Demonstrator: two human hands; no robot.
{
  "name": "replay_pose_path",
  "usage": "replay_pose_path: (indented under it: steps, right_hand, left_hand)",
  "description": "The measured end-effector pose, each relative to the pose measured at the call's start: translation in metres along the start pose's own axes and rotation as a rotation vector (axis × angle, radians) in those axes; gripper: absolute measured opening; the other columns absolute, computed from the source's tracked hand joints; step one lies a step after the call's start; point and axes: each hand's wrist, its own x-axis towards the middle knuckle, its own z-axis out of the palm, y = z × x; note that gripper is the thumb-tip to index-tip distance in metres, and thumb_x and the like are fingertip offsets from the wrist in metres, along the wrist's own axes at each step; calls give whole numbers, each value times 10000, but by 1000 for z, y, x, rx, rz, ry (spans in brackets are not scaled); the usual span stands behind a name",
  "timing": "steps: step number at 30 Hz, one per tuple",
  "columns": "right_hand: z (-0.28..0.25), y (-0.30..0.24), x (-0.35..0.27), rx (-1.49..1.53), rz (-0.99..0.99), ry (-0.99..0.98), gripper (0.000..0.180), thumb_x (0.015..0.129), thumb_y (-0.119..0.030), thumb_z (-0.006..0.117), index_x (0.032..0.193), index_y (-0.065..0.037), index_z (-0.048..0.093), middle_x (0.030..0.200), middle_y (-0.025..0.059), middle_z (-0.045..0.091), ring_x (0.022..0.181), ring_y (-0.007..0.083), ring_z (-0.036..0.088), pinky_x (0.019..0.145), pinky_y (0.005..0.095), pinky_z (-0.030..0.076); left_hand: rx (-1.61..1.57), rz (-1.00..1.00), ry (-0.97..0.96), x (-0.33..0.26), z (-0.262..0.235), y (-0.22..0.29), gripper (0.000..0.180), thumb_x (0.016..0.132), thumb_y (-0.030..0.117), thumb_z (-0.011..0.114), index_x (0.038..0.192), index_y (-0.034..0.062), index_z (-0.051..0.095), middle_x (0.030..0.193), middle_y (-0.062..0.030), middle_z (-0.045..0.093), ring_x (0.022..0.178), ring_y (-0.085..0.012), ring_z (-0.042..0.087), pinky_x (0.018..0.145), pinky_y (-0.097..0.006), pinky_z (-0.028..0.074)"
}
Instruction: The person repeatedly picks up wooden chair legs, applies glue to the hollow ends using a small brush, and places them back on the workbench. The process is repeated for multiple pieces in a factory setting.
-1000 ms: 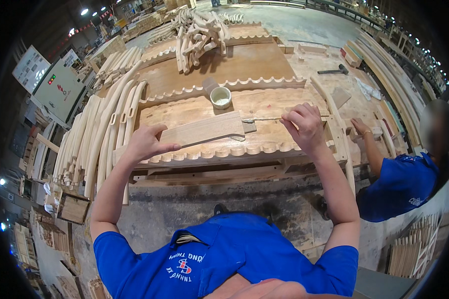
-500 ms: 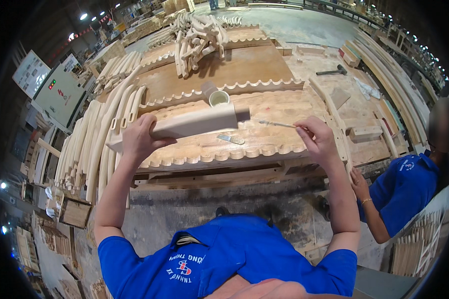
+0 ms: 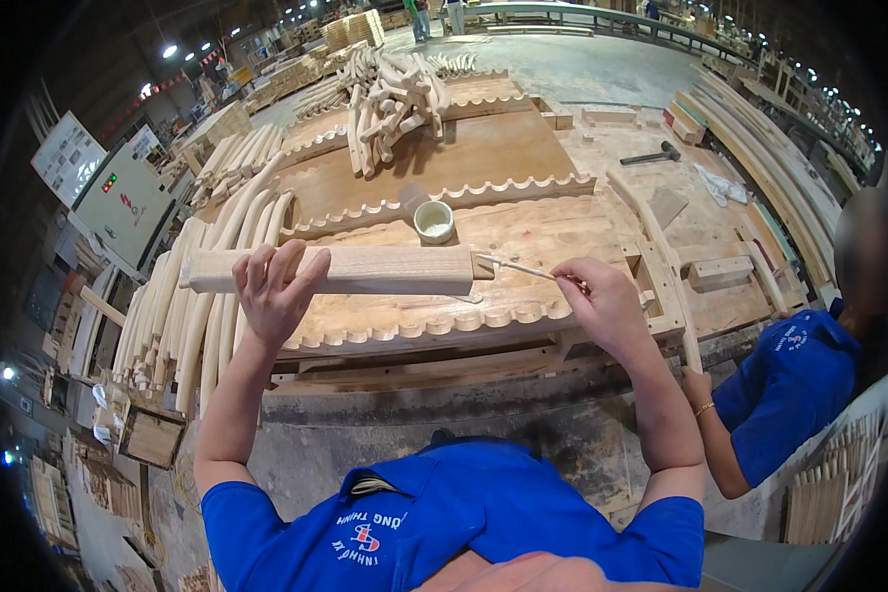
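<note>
My left hand (image 3: 278, 294) is closed around a pale wooden furniture leg (image 3: 395, 270), held level above the bench. A short tenon (image 3: 482, 265) juts from its right end. My right hand (image 3: 600, 304) pinches a thin stick (image 3: 525, 269); its whitish tip meets or nearly meets the tenon. Just behind the leg stands a white cup (image 3: 434, 223) with pale stuff inside, perhaps glue. Most of a flat metal blade (image 3: 476, 299) on the bench is hidden under the leg.
Scalloped wooden rails (image 3: 493, 318) run across the bench. Curved wooden parts (image 3: 168, 296) lean at the left, and more are heaped (image 3: 395, 104) at the back. A hammer (image 3: 653, 154) lies at the back right. At the right a co-worker in blue (image 3: 784, 385) touches a long curved piece (image 3: 651, 222).
The leg has been turned and levelled, its tenon end now lower. My right hand has shifted left, bringing the stick's tip to the tenon. The co-worker's hand has moved a little.
</note>
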Motion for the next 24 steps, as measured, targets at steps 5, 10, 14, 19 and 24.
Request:
replay_pose_path:
  steps: [5, 10, 14, 19, 24]
  right_hand:
    - [14, 6, -7, 64, 32, -33, 118, 820, -123, 580, 903, -60, 635, 832, 95, 636, 743, 257, 627, 653, 342, 486]
    - [22, 3, -11, -20, -20, 52, 82, 782, -64, 628, 859, -40, 640, 807, 83, 616, 717, 227, 614, 624, 309, 469]
    - [27, 8, -12, -131, -110, 180, 54, 755, -96, 638, 795, -94, 602, 800, 31, 578, 719, 245, 581, 603, 357, 460]
    - [34, 14, -12, -234, -277, 353, 110, 699, -45, 658, 766, -111, 599, 780, 11, 566, 694, 225, 561, 579, 348, 450]
    - [32, 22, -15, -237, -404, 380, 125, 679, -43, 663, 776, -107, 618, 753, 10, 567, 672, 203, 549, 557, 332, 445]
  left_hand:
    - [-6, -11, 37, -5, 1, 2, 276, 710, 193, 677, 967, 291, 649, 996, 42, 596, 920, -173, 501, 836, -353, 326]
    - [-8, -22, 31, -9, 0, 5, 272, 708, 193, 679, 957, 300, 654, 988, 47, 603, 905, -169, 498, 843, -352, 320]
    - [-30, -39, 31, -8, 1, 7, 288, 703, 187, 679, 964, 306, 655, 991, 48, 605, 901, -167, 498, 842, -349, 322]
    - [-42, -40, 47, -9, 3, 8, 295, 689, 176, 678, 956, 300, 658, 989, 46, 605, 894, -174, 497, 837, -344, 326]
    - [-98, -61, -30, -10, 8, 8, 343, 648, 156, 687, 965, 285, 657, 999, 40, 596, 896, -191, 495, 832, -349, 329]
